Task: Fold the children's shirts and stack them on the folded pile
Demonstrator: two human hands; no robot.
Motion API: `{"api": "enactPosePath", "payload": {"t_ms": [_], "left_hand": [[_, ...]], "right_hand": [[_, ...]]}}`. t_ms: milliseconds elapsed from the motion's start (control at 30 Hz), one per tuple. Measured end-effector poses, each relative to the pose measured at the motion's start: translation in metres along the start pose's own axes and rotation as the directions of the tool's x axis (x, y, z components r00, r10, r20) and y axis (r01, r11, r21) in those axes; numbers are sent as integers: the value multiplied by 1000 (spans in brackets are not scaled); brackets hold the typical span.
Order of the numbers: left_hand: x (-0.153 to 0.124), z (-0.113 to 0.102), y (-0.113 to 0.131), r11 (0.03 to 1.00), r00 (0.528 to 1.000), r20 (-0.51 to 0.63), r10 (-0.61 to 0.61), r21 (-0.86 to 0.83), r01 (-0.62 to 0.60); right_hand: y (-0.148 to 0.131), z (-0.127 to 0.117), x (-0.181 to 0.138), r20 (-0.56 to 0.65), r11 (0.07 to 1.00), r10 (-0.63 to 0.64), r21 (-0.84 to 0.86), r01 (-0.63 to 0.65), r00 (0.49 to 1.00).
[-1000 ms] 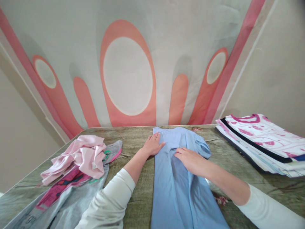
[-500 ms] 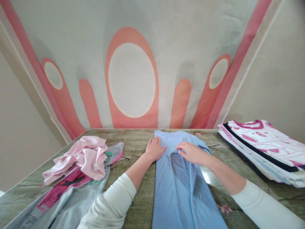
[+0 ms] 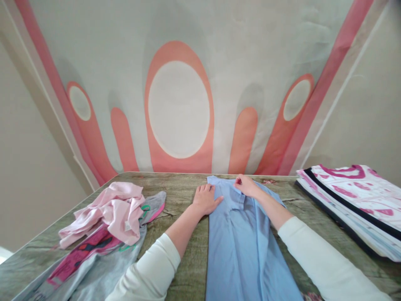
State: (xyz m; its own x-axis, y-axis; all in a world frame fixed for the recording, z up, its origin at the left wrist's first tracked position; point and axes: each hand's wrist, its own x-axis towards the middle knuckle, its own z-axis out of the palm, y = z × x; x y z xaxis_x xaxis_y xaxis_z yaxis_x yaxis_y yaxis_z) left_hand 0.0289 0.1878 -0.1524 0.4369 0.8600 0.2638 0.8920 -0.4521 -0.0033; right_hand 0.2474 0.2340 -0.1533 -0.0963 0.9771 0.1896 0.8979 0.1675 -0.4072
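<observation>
A light blue shirt (image 3: pixel 242 246) lies lengthwise down the middle of a wood-grain table (image 3: pixel 184 196), folded narrow. My left hand (image 3: pixel 205 199) rests flat and open on the shirt's left edge near its far end. My right hand (image 3: pixel 246 185) is at the shirt's far end, fingers pinched together on the fabric near the collar. Both arms wear cream sleeves.
A heap of clothes sits at the left: a pink garment (image 3: pixel 115 209) on top of a grey one with pink print (image 3: pixel 90 255). A stack of folded white and magenta patterned fabric (image 3: pixel 354 200) lies at the right. A wall with coral ovals stands behind the table.
My right hand slid from the shirt's middle up to its far end and closed from flat to a pinch. My left hand stayed on the left edge.
</observation>
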Motion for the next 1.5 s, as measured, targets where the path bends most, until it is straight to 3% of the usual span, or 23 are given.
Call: {"api": "enactPosePath", "payload": {"t_ms": [167,300,433,600,800,967,1100,1200,1300,1500], "left_hand": [[19,-1,-11,997,997,15,-74,-30,75],[30,4,-20,994,997,35,-68,-87,70],[35,14,-25,994,994,105,-8,-105,20],[36,20,-31,993,985,162,-65,-87,80],[35,23,-35,988,981,149,-125,-73,137],[35,23,-34,983,979,97,-177,-35,181],[35,17,-29,999,999,31,-42,-28,43],[35,16,-26,996,993,97,62,-65,-56],[35,20,-26,996,986,156,58,-80,-46],[35,27,-31,997,991,132,-1,-75,11]], "right_hand": [[1,-3,5,38,1000,10,-11,-9,999],[-14,-2,18,49,999,-21,-27,22,999],[-37,8,34,94,998,-56,-36,60,994],[-53,24,46,100,997,-61,-37,65,993],[-47,33,41,0,998,-37,-41,37,999],[-38,30,37,-10,998,-26,-50,25,1000],[-38,27,36,3,998,-51,-47,51,999],[-40,27,36,20,996,-82,-40,82,996],[-40,25,37,26,994,-103,-43,104,994],[-34,15,29,-22,989,-107,-101,104,994]]}}
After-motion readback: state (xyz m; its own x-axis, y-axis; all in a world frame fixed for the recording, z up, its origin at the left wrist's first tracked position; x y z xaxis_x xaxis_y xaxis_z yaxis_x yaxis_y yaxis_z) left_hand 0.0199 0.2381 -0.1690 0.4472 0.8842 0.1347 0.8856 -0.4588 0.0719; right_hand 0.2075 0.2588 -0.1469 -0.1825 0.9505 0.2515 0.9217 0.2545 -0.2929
